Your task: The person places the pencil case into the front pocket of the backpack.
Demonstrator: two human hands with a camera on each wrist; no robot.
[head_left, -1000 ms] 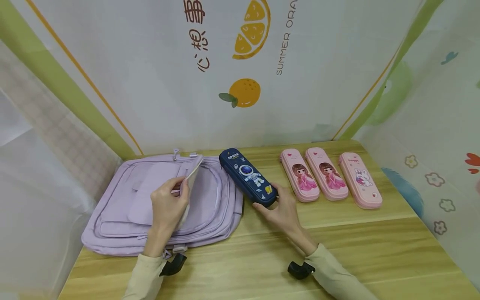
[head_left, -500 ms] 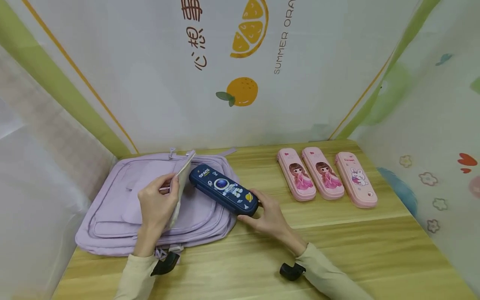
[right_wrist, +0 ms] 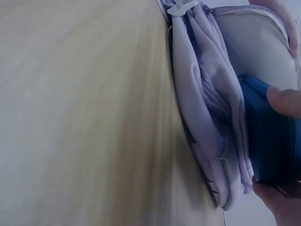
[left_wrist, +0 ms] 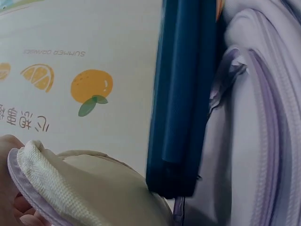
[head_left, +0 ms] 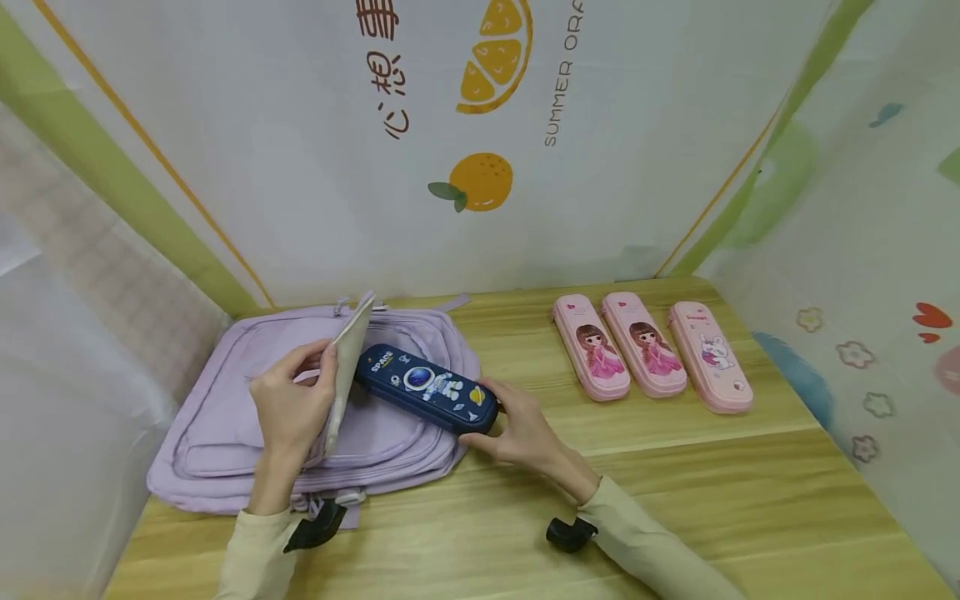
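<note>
White curtain (head_left: 622,192), upper centre, reads "SUMMER ORA". Left of centre, the left hand (head_left: 292,408) pinches the raised flap (head_left: 347,367) of a lilac backpack (head_left: 217,408); mid-frame, the right hand (head_left: 522,429) grips a navy "SPACE" case (head_left: 423,390), shifted leftward since earlier.

In the head view, you cannot read the tiny line under "SPACE" on the navy-blue oblong pencil case (head_left: 427,387), which hides part of the lavender fabric backpack (head_left: 232,400). The left wrist view cuts off the case above, your left hand (head_left: 288,408) at left and the raised cream-lined fabric flap (head_left: 348,358) below; the right cuts off your right hand (head_left: 521,429).
</note>
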